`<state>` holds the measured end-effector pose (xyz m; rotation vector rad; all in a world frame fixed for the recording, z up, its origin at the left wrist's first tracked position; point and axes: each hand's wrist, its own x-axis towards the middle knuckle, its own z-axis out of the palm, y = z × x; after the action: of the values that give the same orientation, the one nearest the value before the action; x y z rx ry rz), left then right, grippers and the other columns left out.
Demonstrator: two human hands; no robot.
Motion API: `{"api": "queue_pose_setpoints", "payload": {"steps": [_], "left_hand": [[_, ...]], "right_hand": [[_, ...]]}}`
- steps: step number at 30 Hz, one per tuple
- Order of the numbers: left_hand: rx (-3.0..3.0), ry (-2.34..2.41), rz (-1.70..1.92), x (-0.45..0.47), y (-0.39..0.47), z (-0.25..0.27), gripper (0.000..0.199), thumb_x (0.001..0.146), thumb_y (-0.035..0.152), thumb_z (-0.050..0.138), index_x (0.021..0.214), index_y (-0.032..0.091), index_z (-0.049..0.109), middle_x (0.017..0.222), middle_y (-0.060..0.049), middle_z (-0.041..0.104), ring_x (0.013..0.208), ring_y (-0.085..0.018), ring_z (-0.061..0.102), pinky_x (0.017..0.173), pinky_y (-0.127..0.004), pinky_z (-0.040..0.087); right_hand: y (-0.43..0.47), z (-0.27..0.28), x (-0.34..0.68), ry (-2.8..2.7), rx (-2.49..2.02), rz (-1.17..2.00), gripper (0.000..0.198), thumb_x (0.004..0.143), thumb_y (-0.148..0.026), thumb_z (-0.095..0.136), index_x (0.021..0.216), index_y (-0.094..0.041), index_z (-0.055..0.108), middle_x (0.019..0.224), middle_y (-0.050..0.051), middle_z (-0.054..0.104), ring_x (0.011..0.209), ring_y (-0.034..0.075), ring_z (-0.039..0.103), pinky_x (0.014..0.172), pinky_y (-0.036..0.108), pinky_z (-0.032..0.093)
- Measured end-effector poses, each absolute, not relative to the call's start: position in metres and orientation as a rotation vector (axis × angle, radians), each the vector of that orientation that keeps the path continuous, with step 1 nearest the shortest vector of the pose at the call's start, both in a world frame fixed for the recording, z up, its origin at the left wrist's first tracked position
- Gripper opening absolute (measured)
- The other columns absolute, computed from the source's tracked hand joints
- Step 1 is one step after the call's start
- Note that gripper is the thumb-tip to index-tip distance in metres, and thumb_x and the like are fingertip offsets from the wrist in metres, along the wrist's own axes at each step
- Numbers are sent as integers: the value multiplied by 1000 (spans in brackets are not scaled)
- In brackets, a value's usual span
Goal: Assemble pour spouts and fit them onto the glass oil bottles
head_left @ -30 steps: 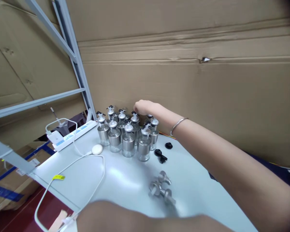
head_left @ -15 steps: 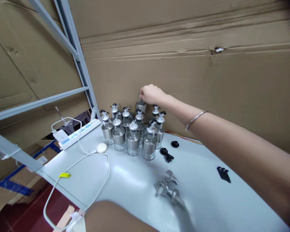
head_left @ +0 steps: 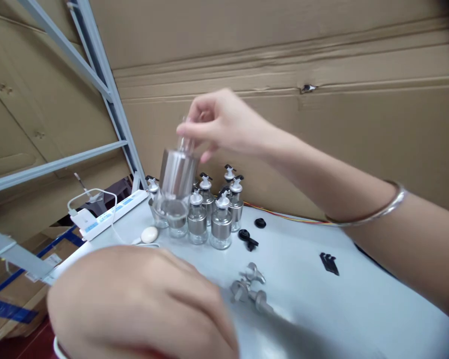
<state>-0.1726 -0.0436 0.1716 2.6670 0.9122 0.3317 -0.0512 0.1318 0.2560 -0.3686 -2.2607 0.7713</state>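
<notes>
My right hand is closed around the neck of a glass bottle with a metal sleeve. The bottle is tilted and lifted above the table, and no pump top shows on it. My left hand is close to the camera at the lower left, blurred, its back towards me and its fingers hidden. Behind the held bottle stand several similar bottles with silver and black spout tops. Several loose metal spout parts lie on the table to the right of my left hand.
Black caps and flat black pieces lie on the white table. A power strip and a white round device with a cable are at the left. A metal rack and cardboard wall stand behind.
My right hand has lifted the bottle from the back of the group and brought it up, left and nearer. My left hand has risen into view at the bottom.
</notes>
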Motion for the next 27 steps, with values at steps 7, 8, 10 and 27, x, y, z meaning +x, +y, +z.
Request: {"api": "queue_pose_setpoints", "payload": {"steps": [7,8,10,27], "left_hand": [[1967,1463,1703,-209,2,185,12,90,33,57,99,30,63,91,1,68,81,-18,64,67,-33,53],[1949,1659,1626,-210,12,182,16,89,33,56,103,27,61,101,-1,67,90,-19,62,73,-33,52],[1978,1954,1376,-215,31,175,26,88,35,54,112,23,57,117,-5,61,102,-22,59,81,-36,50],[1980,2032,1056,-236,101,130,43,83,20,53,126,17,49,134,-15,56,127,-28,51,106,-43,39]], "right_hand": [[142,220,-62,-2576,-466,621,14,79,-18,69,68,-13,61,69,3,71,57,12,67,58,23,51],[145,219,-62,-2594,-489,602,13,79,-18,68,69,-13,62,70,3,71,58,12,67,59,23,50],[149,217,-64,-2628,-521,573,12,80,-19,68,71,-12,63,70,4,72,60,11,67,61,22,49],[172,176,-89,-3075,-695,0,17,65,-24,80,80,-17,77,80,7,74,79,21,68,62,25,43]]}}
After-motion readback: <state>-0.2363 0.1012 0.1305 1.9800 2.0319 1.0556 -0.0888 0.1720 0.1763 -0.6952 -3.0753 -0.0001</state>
